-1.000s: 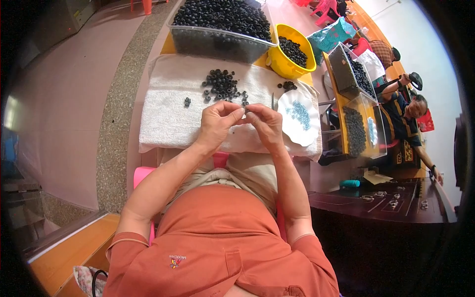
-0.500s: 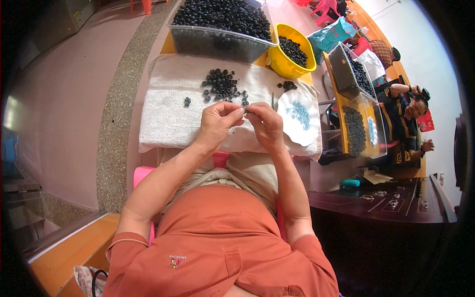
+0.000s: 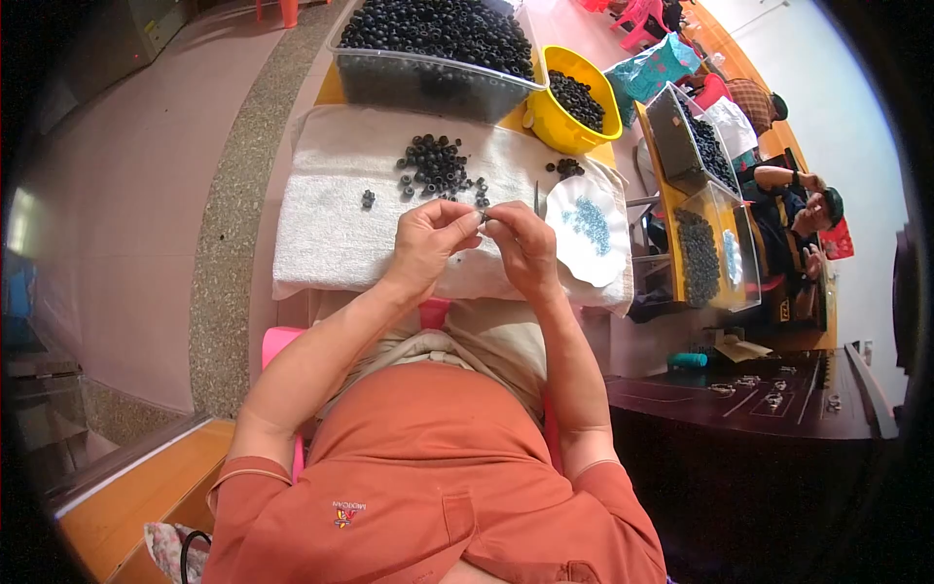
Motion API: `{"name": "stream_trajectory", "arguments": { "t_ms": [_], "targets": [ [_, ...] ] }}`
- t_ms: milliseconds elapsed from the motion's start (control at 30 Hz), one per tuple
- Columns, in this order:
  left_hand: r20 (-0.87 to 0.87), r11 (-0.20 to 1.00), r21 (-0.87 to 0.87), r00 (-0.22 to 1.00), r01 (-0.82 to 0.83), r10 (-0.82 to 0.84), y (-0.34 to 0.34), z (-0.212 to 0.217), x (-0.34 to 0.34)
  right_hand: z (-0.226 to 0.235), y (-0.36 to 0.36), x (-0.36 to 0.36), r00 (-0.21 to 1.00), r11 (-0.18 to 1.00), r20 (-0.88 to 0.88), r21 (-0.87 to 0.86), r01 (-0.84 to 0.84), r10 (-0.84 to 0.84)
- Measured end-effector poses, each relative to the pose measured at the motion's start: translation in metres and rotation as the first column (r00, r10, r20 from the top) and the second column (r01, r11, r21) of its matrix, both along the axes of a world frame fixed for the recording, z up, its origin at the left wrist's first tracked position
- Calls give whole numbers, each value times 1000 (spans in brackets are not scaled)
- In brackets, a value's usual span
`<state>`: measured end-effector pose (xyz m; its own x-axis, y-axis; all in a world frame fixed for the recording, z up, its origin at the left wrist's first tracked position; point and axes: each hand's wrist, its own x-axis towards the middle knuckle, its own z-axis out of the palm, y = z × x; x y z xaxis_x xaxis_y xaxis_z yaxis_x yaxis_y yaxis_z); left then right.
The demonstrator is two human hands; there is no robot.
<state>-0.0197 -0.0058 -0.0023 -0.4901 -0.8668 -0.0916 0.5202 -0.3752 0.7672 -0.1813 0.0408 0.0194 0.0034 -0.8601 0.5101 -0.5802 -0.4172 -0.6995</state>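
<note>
My left hand (image 3: 428, 243) and my right hand (image 3: 526, 251) meet over a white towel (image 3: 336, 248), fingertips pinched together. A small dark piece (image 3: 484, 219) shows between them, mostly covered by the fingers. Just beyond lies a loose pile of small black round parts with holes (image 3: 436, 165). To its left sits a little cluster of black parts (image 3: 368, 200). By my right hand is a white wavy-edged plate (image 3: 598, 271) bearing tiny light-blue pieces (image 3: 589, 226). A thin dark pointed tool (image 3: 536, 198) lies between the pile and the plate.
At the far edge stand a clear bin (image 3: 418, 90) full of black parts and a yellow basin (image 3: 611, 122) with more. A few black parts (image 3: 564, 169) lie above the plate. Rightward, other bins (image 3: 662, 136) rest on another table, where a person (image 3: 808, 209) sits.
My hands stay almost in the same place, fingertips still together. The person at the right has shifted head and arms.
</note>
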Motion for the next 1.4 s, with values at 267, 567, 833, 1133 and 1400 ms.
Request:
{"name": "stream_trajectory", "arguments": {
  "t_ms": [267, 567, 833, 1133, 1400],
  "targets": [
    [-6, 999, 38, 1000, 10, -10, 0, -1, 1, -3, -1, 2, 1000, 1000, 21, 12, 7, -8],
    [-22, 998, 58, 1000, 21, -20, 0, -1, 1, -5, -1, 0, 999, 1000, 37, 24, -12, 11],
    [-44, 998, 51, 998, 38, -36, 1, 0, 1, -4, 1, -1, 997, 997, 77, 73, -20, 14],
    [-123, 987, 148, 991, 67, -49, 0, -3, 1, 1, 1, 3, 999, 998, 26, -50, -25, 26],
    [-134, 982, 171, 989, 79, -56, 2, 1, 1, -8, 0, -1, 972, 996, 222, 33, -88, 79]
  ]
}}
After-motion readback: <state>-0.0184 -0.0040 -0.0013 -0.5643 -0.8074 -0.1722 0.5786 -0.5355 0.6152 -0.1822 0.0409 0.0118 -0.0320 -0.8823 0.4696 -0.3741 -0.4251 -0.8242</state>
